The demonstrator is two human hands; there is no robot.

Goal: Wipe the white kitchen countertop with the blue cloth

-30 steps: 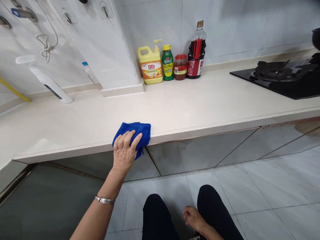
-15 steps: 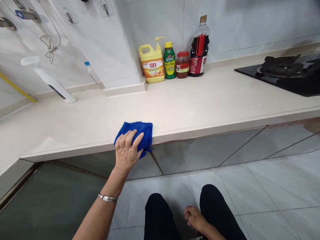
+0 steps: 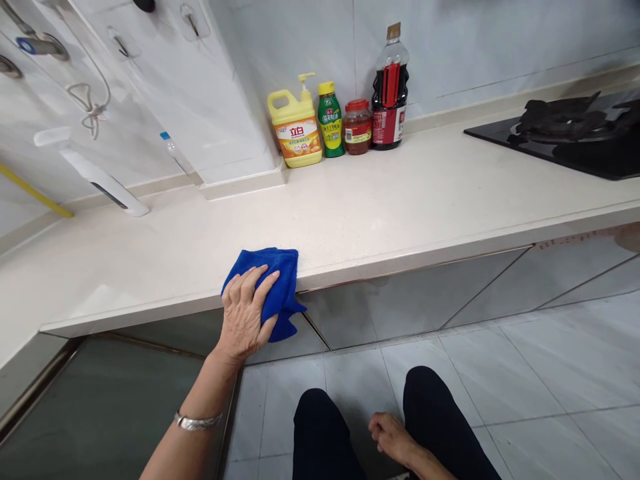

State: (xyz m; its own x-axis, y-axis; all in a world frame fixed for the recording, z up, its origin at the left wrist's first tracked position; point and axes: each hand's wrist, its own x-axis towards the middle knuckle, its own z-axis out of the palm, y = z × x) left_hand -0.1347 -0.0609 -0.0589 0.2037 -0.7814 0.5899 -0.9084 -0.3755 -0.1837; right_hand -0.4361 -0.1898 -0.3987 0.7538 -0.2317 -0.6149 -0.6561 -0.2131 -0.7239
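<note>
Fingers of the left hand [image 3: 245, 313]: closed over blue cloth [image 3: 273, 283], now drawn lower over the counter [image 3: 380, 207] front edge than a moment ago, wiping apparently reaching the lip; right hand [image 3: 393, 437]: loosely curled, empty, between the knees.

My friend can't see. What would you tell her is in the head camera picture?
A person's left hand presses a folded blue cloth over the front edge of a cream stone kitchen counter. Their right hand rests by their dark-trousered knees. A yellow pump bottle stands against the white tiled wall, and a black gas hob sits far right.
</note>
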